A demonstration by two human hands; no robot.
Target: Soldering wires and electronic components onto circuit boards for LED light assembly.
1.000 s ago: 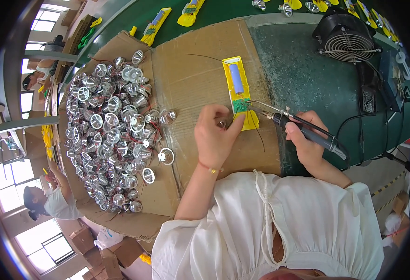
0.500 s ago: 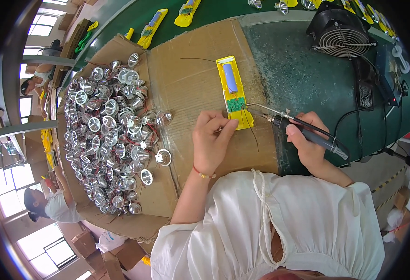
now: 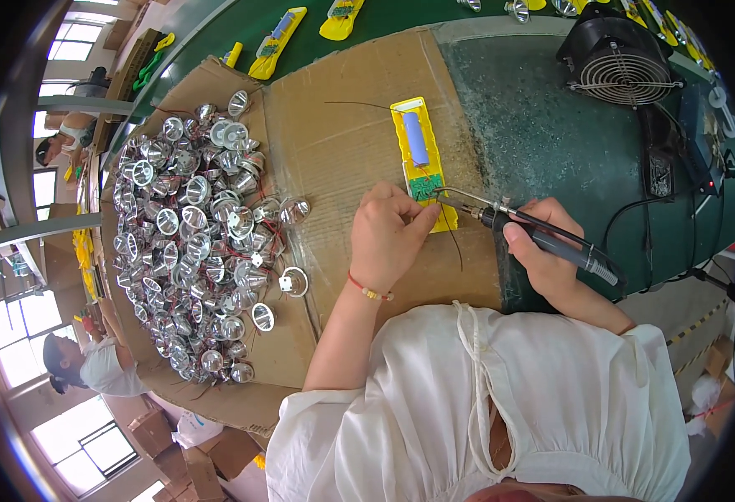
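A yellow plastic flashlight housing lies on the cardboard, with a blue cylindrical battery and a small green circuit board in it. My right hand grips a soldering iron with a thin metal tube along its tip. The tip reaches the right edge of the board. My left hand is closed in a pinch at the board's lower edge; whatever is between thumb and fingers is too small or hidden to name. Dark thin wires run from the housing, one hanging below it.
At left, a cardboard box holds many silver lamp reflectors with wires. A black fan stands at the back right, near a dark box with a red light. More yellow housings lie beyond the cardboard. Two people are at left.
My left hand has moved up and slightly right, closer to the circuit board. The iron's tip has stayed at the board, with my right hand shifting slightly.
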